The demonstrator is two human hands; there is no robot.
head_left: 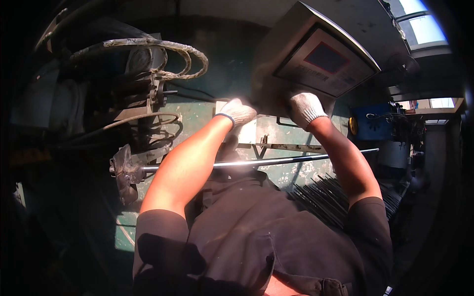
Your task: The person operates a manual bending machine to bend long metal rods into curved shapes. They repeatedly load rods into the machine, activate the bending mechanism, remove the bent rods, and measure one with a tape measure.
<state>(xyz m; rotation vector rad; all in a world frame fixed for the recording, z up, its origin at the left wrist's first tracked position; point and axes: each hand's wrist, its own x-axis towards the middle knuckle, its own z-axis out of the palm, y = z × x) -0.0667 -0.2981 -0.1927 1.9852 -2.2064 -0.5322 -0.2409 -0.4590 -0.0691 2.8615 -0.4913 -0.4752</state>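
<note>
My left hand [238, 112], in a white knit glove, is closed beside the lower left of a metal control box [276, 69]. A thin dark rod [196, 96] runs from the machine at the left toward this hand, but glare and shadow hide what the fingers hold. My right hand [305, 109], gloved the same way, is at the lower edge of the box, under its panel [323, 59]. Its fingers are lost in shadow. Below both hands a long shiny metal bar [266, 162] crosses in front of my body and passes beneath my forearms.
A machine with a clamp-like head [157, 93] and looping hoses [190, 52] stands at the left. Several dark rods [321, 200] lie in a bundle at the lower right. Farther right is a blue machine [373, 123]. The green floor [224, 81] is worn.
</note>
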